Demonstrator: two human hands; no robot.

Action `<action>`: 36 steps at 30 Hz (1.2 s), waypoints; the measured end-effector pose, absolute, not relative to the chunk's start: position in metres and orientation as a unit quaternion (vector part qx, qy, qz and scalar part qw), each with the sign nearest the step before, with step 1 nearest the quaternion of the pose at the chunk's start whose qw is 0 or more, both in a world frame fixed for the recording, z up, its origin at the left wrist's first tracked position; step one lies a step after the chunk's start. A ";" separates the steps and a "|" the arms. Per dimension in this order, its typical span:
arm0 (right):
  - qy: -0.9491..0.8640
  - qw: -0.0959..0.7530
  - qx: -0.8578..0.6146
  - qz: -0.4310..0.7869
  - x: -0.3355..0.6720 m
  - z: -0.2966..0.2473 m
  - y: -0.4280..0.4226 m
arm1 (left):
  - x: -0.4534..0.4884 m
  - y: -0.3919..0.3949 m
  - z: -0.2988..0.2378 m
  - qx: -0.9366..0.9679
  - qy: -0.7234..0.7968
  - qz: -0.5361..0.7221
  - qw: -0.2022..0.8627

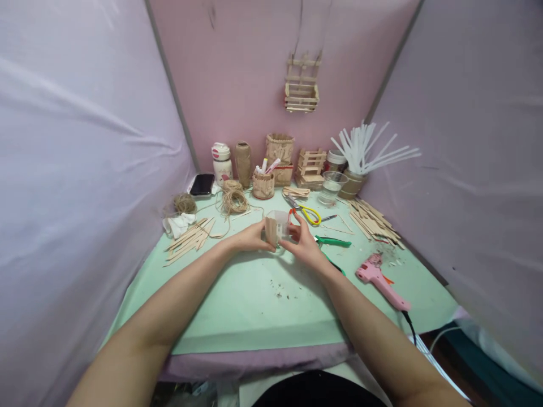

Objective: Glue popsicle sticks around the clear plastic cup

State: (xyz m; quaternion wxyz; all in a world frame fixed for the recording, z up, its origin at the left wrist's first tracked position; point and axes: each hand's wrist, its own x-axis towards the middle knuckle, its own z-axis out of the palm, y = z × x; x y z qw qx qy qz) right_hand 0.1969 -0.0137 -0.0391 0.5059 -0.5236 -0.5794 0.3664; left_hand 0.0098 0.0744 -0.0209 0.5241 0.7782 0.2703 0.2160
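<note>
At the centre of the desk [254, 305], both hands grip a clear cup [283, 223] partly clad in wooden sticks [271, 229]. Left hand [250, 238] closes on the clad side, right hand [304, 244] on the bare side. Judged: cladding step. More sticks would need the glue gun [377, 278], lying well apart to the right.

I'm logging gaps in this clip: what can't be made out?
Head view:
- base of the cup, under the left hand and right hand
- head of the green pliers, behind the right hand
- label on the white bottle, too small
- end of the glue gun cord, past the table edge
</note>
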 end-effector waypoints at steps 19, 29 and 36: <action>-0.470 0.584 -0.506 0.428 0.200 -0.044 -0.005 | 0.022 0.059 -0.003 0.721 0.284 0.201 0.600; -0.530 0.542 -0.516 0.399 0.194 -0.033 -0.017 | 0.022 0.060 -0.004 0.667 0.362 0.234 0.608; -0.541 0.527 -0.517 0.404 0.193 -0.033 -0.016 | 0.023 0.063 -0.001 0.639 0.361 0.280 0.619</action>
